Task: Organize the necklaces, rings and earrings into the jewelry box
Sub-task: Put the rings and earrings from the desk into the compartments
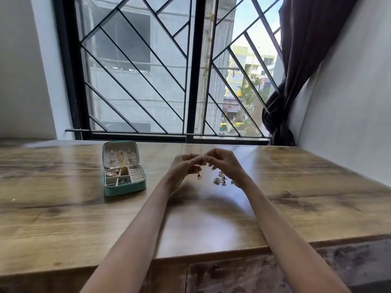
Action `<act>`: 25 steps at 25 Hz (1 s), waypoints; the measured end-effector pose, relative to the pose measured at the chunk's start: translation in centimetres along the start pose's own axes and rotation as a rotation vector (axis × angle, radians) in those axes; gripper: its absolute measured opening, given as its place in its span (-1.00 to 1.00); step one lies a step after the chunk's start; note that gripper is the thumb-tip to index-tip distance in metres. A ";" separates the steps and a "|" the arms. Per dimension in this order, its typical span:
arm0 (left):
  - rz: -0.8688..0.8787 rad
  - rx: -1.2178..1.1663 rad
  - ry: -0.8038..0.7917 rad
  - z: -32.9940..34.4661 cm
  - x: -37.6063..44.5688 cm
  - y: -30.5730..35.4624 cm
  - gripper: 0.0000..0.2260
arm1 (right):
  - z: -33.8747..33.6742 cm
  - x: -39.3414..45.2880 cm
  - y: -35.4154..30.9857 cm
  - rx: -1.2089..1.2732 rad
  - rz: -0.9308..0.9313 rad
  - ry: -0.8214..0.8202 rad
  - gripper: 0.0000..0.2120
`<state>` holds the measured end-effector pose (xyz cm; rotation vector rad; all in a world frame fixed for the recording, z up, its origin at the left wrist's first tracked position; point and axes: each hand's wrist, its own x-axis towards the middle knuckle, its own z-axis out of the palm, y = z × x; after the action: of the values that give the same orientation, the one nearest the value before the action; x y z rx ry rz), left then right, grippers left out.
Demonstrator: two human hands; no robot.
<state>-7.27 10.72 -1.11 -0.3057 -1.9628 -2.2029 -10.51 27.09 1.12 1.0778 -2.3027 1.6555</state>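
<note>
A teal jewelry box (124, 188) stands open on the wooden table (63, 208), left of my hands. Necklaces hang in its raised lid, and its small compartments hold rings and other pieces. My left hand (184, 168) and my right hand (224, 163) meet above the table, fingertips together. Between them they pinch a small dangling earring (199, 175), whose drop hangs below the fingers. A little heap of loose earrings (221, 179) lies on the table under my right hand.
A barred window (190, 81) runs behind the table's far edge. A dark curtain (296, 81) hangs knotted at the right beside a grey wall (349, 123). The table's front edge (211, 253) is stepped near my forearms.
</note>
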 end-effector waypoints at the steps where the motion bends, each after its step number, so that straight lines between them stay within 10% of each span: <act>1: 0.008 -0.004 0.019 0.1 0.0 0.0 -0.86 | 0.0 0.0 0.1 0.004 0.003 0.017 -0.97; 18: 0.099 -0.017 0.155 1.8 -0.3 0.0 -0.89 | -3.0 -1.0 0.6 0.083 0.034 0.289 -0.93; 25: 0.058 0.049 0.053 2.7 -0.4 -0.5 -0.91 | -6.7 -3.5 3.0 -0.527 0.156 0.136 -0.86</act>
<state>-6.93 13.45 -1.36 -0.2898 -1.9514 -2.1024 -11.80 35.04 -0.16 0.6653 -2.5618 1.0152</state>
